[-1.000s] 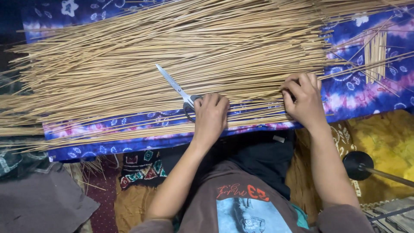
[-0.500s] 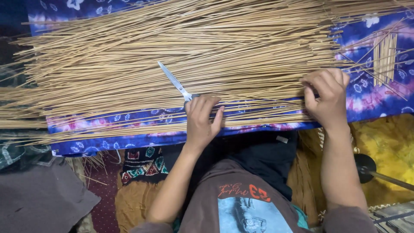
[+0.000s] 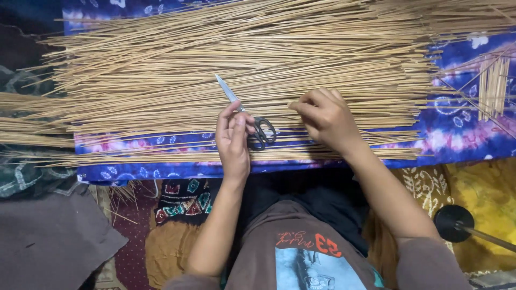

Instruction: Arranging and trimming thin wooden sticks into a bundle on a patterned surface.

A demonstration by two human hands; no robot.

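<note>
A wide layer of long thin tan sticks [image 3: 161, 70] lies across a blue and purple patterned cloth [image 3: 462, 134]. Scissors [image 3: 262, 131] with black handles and a silver blade rest on the sticks, blade pointing up and left. My left hand [image 3: 233, 140] lies flat on the sticks, its thumb touching the scissors' handles. My right hand [image 3: 327, 119] is just right of the scissors, with its fingers curled and the fingertips pinched on a few sticks.
A small bundle of short sticks [image 3: 493, 86] lies on the cloth at the right. A grey cloth [image 3: 48, 236] covers the floor at the lower left. A black round disc on a rod [image 3: 454, 223] sits at the lower right on yellow fabric.
My right hand has moved left along the sticks, from the right side to beside the scissors. My left hand has stayed by the scissors' handles.
</note>
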